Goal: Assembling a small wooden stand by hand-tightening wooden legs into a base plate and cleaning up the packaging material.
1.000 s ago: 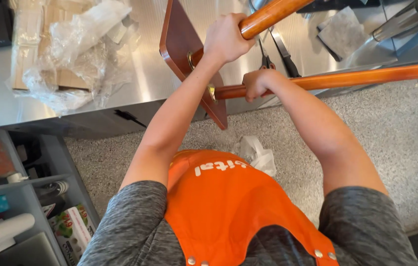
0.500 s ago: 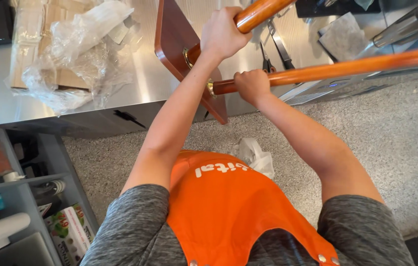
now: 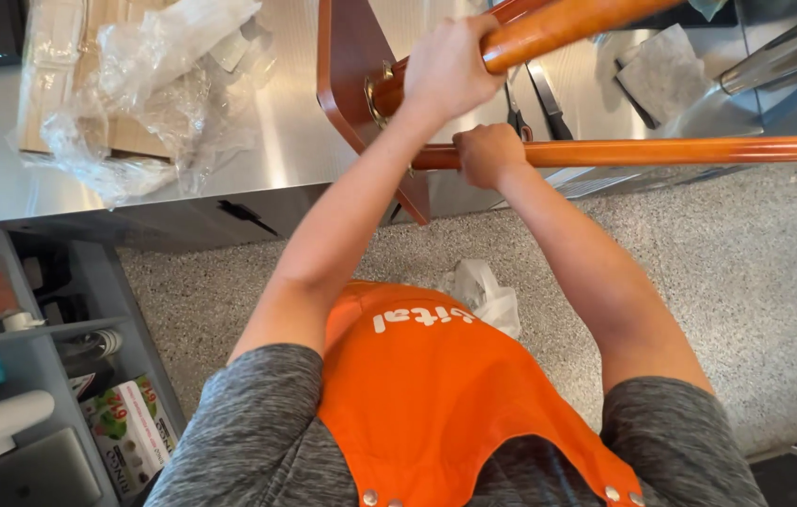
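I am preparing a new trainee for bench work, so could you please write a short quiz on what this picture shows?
1. True or false: both hands, the left hand and the right hand, grip round orange-brown wooden legs.
2. Which thing lies on the shiny steel table at its far left? A) crumpled clear plastic wrapping on flat cardboard, B) a red bucket, C) a coil of rope.
3. Fill in: the legs join a flat reddish-brown wooden ____ with a brass fitting.

Key
1. True: the left hand holds the thick upper wooden leg, the right hand the thinner lower wooden leg.
2. A
3. panel
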